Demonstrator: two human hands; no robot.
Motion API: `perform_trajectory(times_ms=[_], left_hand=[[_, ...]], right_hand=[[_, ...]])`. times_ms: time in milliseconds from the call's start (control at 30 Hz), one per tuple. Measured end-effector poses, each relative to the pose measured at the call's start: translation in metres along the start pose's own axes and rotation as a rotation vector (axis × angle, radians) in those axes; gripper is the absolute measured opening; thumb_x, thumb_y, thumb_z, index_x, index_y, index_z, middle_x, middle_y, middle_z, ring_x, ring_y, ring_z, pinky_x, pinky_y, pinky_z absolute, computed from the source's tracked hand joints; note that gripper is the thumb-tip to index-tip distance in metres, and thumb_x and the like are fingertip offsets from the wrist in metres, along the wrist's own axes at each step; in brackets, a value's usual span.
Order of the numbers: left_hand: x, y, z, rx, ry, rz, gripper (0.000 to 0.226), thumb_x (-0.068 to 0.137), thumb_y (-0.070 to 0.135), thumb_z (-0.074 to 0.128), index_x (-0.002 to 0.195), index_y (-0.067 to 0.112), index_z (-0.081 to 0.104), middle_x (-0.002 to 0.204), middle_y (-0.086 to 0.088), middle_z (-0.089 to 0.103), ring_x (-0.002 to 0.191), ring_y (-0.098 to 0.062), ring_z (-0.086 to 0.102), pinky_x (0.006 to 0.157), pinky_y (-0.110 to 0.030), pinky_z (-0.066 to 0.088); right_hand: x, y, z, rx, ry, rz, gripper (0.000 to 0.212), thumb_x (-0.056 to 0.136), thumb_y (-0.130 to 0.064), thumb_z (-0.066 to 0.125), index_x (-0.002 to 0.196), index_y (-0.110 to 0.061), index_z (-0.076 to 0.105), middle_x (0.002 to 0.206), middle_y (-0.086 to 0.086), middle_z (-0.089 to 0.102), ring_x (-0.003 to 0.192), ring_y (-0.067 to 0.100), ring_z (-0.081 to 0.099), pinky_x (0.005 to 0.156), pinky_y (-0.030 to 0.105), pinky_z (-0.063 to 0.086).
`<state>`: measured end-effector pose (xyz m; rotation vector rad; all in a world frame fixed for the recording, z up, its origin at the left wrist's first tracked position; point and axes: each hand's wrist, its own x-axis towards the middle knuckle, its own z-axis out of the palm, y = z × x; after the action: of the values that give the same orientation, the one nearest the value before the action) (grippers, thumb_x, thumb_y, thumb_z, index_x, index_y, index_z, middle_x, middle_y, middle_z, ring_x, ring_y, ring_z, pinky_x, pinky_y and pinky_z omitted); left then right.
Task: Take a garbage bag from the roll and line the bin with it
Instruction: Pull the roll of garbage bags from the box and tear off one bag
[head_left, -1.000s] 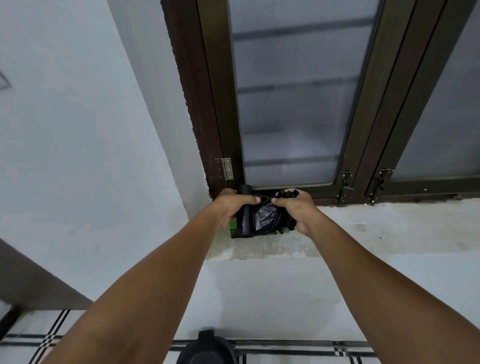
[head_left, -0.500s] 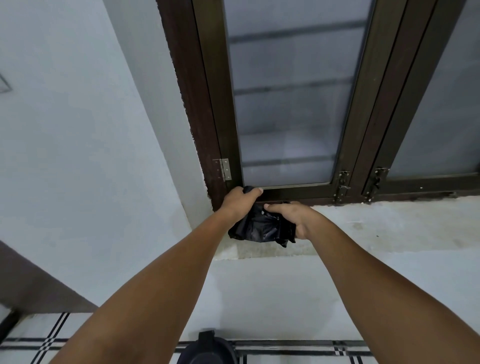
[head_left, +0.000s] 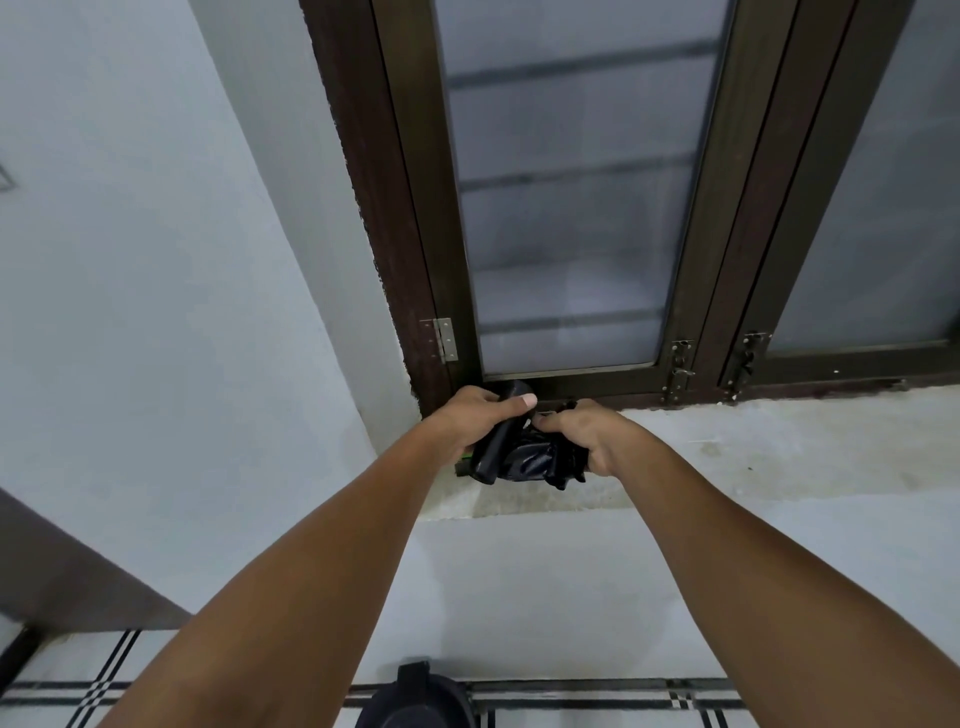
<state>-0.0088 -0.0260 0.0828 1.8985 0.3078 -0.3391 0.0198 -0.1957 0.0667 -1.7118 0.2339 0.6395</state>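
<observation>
A black roll of garbage bags (head_left: 493, 452) stands on end over the concrete window sill (head_left: 753, 452), with a bit of green packaging under it. My left hand (head_left: 475, 415) is wrapped around the roll's upper part, thumb across the top. Right beside it, my right hand (head_left: 587, 434) clutches a crumpled black garbage bag (head_left: 535, 460) that still joins the roll. A dark bin (head_left: 415, 699) shows only its top at the bottom edge, on the floor below the sill.
A brown-framed window (head_left: 566, 208) with frosted glass rises behind the sill, with a hinge and latches near its base. White wall lies to the left and below. The tiled floor (head_left: 597, 706) has dark stripes.
Both hands stay at the roll on the sill. They closed together over the bag half a second ago and now sit slightly apart, the roll upright again in my left hand.
</observation>
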Motion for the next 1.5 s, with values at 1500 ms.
perform_trajectory(times_ms=[1500], left_hand=[[0.017, -0.001, 0.021, -1.038, 0.073, -0.097, 0.061, 0.094, 0.057, 0.064, 0.134, 0.010, 0.060, 0.122, -0.024, 0.071, 0.106, -0.040, 0.073, 0.080, -0.052, 0.063]], right_hand=[[-0.018, -0.009, 0.039, 1.037, 0.088, -0.062, 0.030, 0.100, -0.030, 0.063, 0.122, -0.010, 0.057, 0.119, 0.019, 0.068, 0.108, 0.038, 0.067, 0.097, 0.056, 0.055]])
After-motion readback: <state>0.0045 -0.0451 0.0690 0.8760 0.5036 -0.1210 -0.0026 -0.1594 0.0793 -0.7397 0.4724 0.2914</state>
